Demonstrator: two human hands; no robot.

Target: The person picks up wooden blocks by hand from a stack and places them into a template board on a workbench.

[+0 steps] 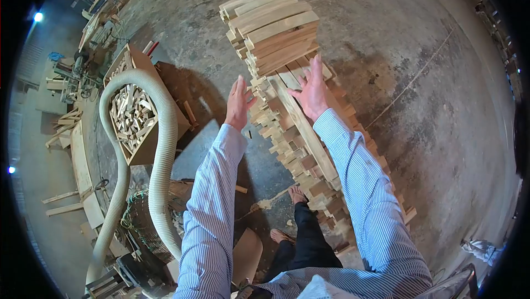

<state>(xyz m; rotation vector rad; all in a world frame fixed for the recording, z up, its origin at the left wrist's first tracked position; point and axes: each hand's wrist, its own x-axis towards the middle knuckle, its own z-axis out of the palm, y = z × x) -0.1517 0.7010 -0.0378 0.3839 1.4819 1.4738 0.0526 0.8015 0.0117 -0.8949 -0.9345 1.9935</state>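
A tall stack of wooden boards (281, 28) rises at the far end of a long pile of layered boards (298, 128). Over that pile, my right hand (313, 92) is held up with its fingers apart and nothing in it. One long loose board (303, 131) lies lengthwise on top, below and left of that hand. My left hand (238, 105) hovers just left of the pile, fingers stretched and thumb apart, also holding nothing. Whether either hand touches a board is hard to make out, though both seem apart from the wood.
A wooden bin (132, 158) full of offcuts (132, 114) stands to the left. A thick ribbed hose (165, 128) loops across it. Machinery (138, 271) is at the lower left, and more wood lies along the left wall. Concrete floor (419, 89) stretches right of the pile.
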